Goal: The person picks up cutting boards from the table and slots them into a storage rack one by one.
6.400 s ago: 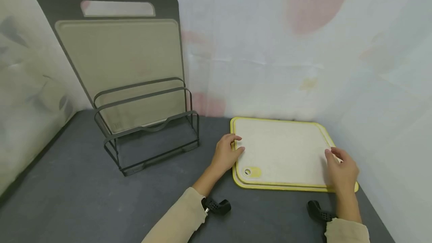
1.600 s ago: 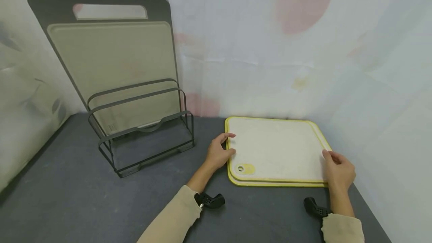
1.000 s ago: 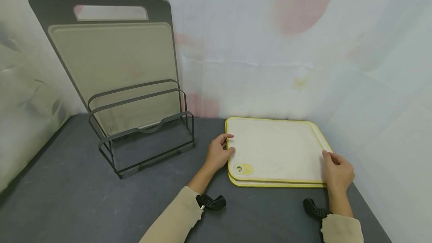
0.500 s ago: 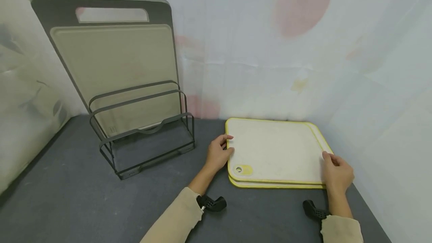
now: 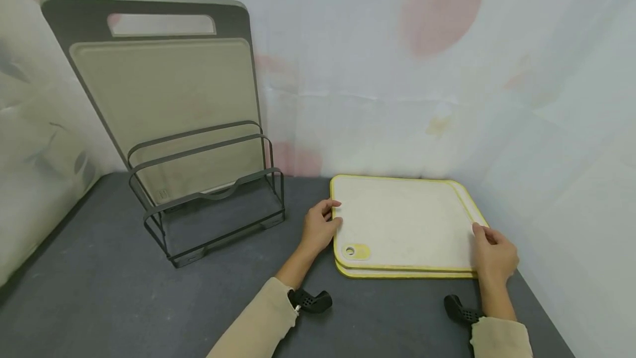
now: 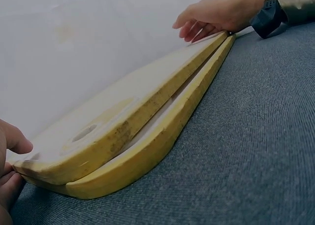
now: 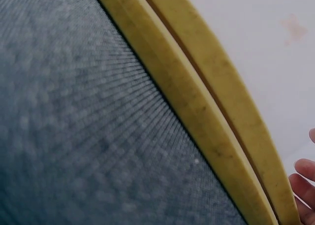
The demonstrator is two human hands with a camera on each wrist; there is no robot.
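Two yellow-rimmed boards [image 5: 404, 225] lie stacked on the table [image 5: 99, 291]; left hand [image 5: 318, 228] at 9 o'clock and right hand [image 5: 493, 256] at 4 o'clock each have a grip grasping the top board's edge

Two cutting boards stacked at the right rear corner of the tabletop [image 5: 99, 291], upper board [image 5: 404, 220] on lower board [image 5: 397, 273], lifted a little along the near edge. Left hand [image 5: 318, 228] at the stack's left edge, right hand [image 5: 492, 253] at its right near corner. Wire rack [image 5: 213, 203] well left of the stack, toward the rear edge, with a large board [image 5: 164, 98] standing tilted in its rearmost slot, against the wall behind
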